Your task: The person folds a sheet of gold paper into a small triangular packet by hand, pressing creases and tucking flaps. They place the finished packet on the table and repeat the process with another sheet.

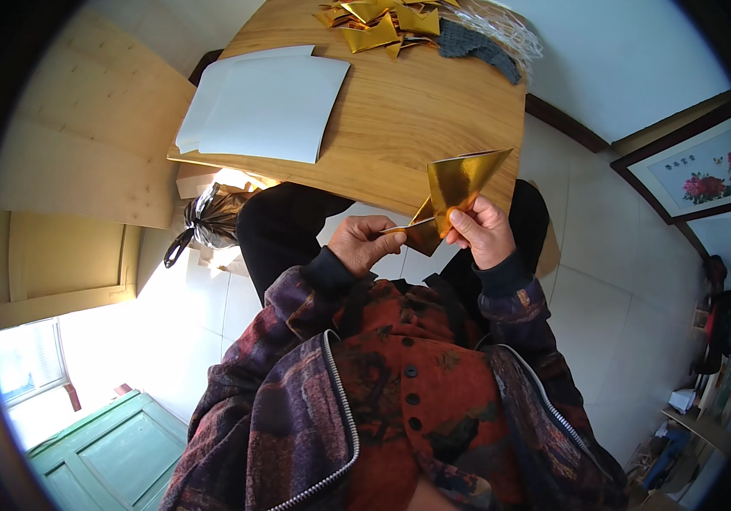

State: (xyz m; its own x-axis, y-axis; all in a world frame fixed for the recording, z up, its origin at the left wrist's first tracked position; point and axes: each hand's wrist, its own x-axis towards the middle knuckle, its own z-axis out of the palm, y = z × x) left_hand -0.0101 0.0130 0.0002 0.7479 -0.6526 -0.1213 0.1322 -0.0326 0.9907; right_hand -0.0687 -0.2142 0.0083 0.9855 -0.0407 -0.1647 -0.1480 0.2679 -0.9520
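Observation:
Just over my lap, at the near edge of the wooden table (417, 111), a sheet of folded gold foil paper (459, 185) is held between my hands. My left hand (365, 244) pinches its left corner between thumb and fingers. On the other side my right hand (483, 232) grips the lower right of the paper, thumb on top. A broad pointed flap rises up and to the right above the right hand, while a narrower folded part spans the gap between the hands. Fingertips under the paper are hidden.
White sheets (267, 106) lie stacked at the table's left. Folded gold paper pieces (374, 30), a grey knitted cloth (478, 49) and clear plastic strands (502, 30) sit at the far edge. A tied black plastic bag (212, 217) stands left of my knee; a framed flower picture (702, 170) is at right.

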